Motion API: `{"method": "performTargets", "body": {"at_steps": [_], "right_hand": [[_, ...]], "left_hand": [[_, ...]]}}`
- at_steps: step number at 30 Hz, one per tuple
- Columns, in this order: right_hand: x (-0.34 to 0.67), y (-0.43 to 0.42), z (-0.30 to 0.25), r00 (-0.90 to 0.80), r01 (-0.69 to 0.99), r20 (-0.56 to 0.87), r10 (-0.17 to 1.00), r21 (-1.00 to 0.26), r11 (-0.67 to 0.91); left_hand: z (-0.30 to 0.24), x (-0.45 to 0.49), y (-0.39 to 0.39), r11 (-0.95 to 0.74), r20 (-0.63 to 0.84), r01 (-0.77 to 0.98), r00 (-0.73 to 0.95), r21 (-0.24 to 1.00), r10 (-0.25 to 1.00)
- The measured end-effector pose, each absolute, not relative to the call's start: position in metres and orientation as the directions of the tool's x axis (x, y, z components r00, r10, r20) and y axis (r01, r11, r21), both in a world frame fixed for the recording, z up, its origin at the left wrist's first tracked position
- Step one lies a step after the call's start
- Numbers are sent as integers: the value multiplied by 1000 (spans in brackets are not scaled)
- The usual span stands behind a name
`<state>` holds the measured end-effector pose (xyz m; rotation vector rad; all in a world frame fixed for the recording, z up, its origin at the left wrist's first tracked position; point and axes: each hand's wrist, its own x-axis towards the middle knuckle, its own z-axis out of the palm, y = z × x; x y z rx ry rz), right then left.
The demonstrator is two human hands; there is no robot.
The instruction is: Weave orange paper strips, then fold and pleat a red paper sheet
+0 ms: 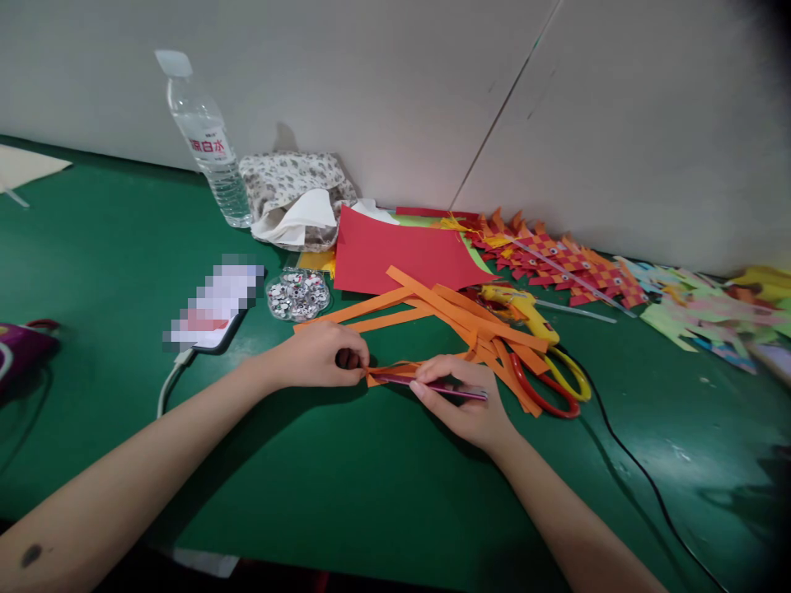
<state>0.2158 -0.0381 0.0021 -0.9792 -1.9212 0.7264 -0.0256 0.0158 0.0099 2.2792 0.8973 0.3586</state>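
Note:
My left hand (321, 356) is closed in a pinch on the end of an orange paper strip (388, 371) lying on the green table (346, 478). My right hand (461, 399) grips a thin pink pen-like tool (432, 385), its tip laid along the same strip beside my left fingers. A loose pile of orange strips (457, 317) spreads just behind both hands. Scissors with red and yellow handles (553, 383) lie right of my right hand.
A red paper sheet (401, 251), a dish of googly eyes (298, 295), a phone on a cable (213, 309), a water bottle (207, 144) and a cloth pouch (297, 198) sit behind. A yellow glue gun (522, 309), woven paper fish (556, 259) and a black cord (636, 469) lie at right.

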Motion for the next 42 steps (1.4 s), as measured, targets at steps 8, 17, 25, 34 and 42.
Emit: {"method": "performTargets", "body": {"at_steps": [8, 17, 25, 34, 42], "right_hand": [[217, -40, 4, -337, 377, 417, 844, -762, 527], [216, -40, 4, -343, 371, 415, 843, -764, 527], [215, -39, 2, -352, 373, 413, 840, -761, 530], [216, -40, 1, -355, 373, 397, 846, -770, 518], [215, -41, 2, -316, 384, 405, 858, -773, 506]], "left_hand": [[9, -25, 14, -555, 18, 519, 720, 650, 694], [7, -24, 15, -544, 1, 539, 710, 643, 705], [7, -25, 15, -547, 7, 531, 713, 647, 701], [8, -24, 16, -549, 7, 527, 717, 648, 697], [8, -25, 16, -566, 28, 505, 730, 651, 683]]}}
